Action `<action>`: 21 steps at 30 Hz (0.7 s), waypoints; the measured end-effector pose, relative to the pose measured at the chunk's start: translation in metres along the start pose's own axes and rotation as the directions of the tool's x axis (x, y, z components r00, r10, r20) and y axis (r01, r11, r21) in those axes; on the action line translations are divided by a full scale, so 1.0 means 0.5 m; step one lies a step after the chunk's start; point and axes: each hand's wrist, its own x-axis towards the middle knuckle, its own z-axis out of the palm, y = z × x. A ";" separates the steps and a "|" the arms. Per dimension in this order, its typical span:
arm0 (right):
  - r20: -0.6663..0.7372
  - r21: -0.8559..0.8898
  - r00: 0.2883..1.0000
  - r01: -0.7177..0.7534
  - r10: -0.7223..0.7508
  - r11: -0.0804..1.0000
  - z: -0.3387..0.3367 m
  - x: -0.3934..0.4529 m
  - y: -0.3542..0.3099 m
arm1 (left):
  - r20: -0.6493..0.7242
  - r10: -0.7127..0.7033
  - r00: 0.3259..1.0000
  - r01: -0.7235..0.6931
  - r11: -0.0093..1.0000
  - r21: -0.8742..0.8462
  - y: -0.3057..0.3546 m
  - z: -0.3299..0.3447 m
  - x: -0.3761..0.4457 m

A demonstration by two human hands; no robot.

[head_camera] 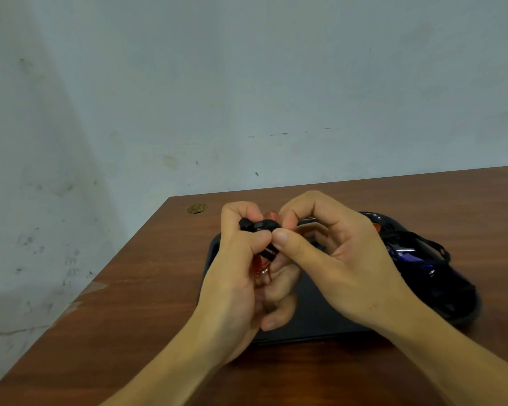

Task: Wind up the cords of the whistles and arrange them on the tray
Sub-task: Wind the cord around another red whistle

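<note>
Nearest: left hand (pixel 241 276) grips a translucent red plastic whistle (pixel 258 266), fingers curled round it. Right hand (pixel 335 259) pinches the whistle's black cord (pixel 258 225), thumb and forefinger clamped on the bundle. Both are held just above the black rectangular plastic tray (pixel 311 323) on the brown wooden desk (pixel 147 288). Winding looks nearly finished (little slack shows). Farther right on the tray: a blue whistle (pixel 405 254) amid loose black cords (pixel 423 244), apparently unwound. Judgement: 1 in hand, others left; count unclear.
</note>
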 end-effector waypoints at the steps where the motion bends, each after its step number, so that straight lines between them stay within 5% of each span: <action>1: -0.012 0.038 0.999 -0.030 0.030 0.999 -0.001 0.001 -0.003 | 0.003 0.003 1.000 -0.003 1.000 0.014 -0.001 -0.001 0.002; 4: -0.039 0.100 0.994 -0.101 0.106 0.990 -0.002 0.001 -0.004 | 0.049 0.009 0.999 -0.010 1.000 0.027 -0.001 -0.004 0.003; 21: 0.063 0.031 0.998 -0.017 0.015 0.999 -0.022 0.001 0.014 | 0.196 0.137 0.971 -0.183 0.954 0.240 -0.027 -0.019 0.002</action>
